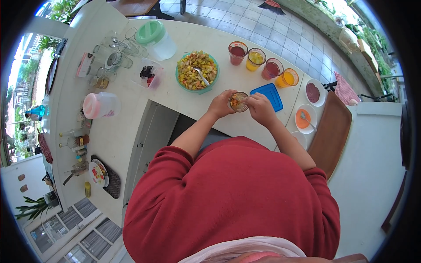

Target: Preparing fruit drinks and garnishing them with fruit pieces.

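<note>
My left hand is wrapped around the side of a clear drinking glass, which has chopped orange and pale pieces inside. The bunched fingers of my right hand are at the glass's right rim. Whether they pinch the rim or something small is hidden. Just beyond my right hand lies a blue plastic lid. Past my left hand, a green-rimmed bowl is heaped with diced fruit, and a metal spoon rests in it.
Several glasses of red and yellow contents line the counter's far edge. To the right are white bowls of purple and orange contents beside a brown tray. Left stand a green-lidded pitcher, a pink-lidded pitcher and empty glasses.
</note>
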`<state>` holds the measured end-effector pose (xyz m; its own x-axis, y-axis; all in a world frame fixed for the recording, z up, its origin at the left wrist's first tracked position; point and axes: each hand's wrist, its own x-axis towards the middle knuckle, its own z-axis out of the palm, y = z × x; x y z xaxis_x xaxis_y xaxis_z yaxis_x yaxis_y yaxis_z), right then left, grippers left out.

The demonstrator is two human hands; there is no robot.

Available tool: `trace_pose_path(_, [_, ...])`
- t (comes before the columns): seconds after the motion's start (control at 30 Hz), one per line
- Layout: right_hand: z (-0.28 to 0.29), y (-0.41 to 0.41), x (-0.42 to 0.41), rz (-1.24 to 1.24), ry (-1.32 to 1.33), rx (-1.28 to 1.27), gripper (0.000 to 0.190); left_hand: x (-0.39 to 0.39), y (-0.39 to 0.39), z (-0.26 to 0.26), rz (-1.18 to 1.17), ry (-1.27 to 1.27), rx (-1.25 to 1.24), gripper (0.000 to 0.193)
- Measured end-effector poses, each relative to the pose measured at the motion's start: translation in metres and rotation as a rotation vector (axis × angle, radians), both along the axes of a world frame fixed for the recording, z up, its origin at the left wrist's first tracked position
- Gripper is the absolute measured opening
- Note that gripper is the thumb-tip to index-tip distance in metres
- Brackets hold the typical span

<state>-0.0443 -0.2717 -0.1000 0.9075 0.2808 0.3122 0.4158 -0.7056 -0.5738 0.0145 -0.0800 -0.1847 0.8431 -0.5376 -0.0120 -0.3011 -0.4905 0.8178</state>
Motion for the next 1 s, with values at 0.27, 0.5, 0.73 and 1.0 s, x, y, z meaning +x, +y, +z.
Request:
trace_pose_path(0.27, [-0.006, -0.006, -0.027, 0.0, -0.033, -0.148, 0.014, 0.015, -0.003, 0.005, -0.147, 0.018, 0.053, 0.07])
trace_pose_path(0.5, [-0.008, 0.008, -0.029, -0.123, -0.172, -0.161, 0.019, 0.023, -0.004, 0.006, -0.198, 0.12, 0.118, 0.071])
trace_pose_path(0.73, [0.006, 0.009, -0.027, -0.106, -0.06, -0.058, 0.015, 0.017, 0.001, -0.006, -0.199, 0.005, 0.054, 0.072])
trace_pose_path(1.0, [-0.016, 0.025, -0.039, -0.175, -0.049, -0.036, 0.012, 0.004, -0.004, -0.001, -0.122, -0.101, 0.062, 0.071])
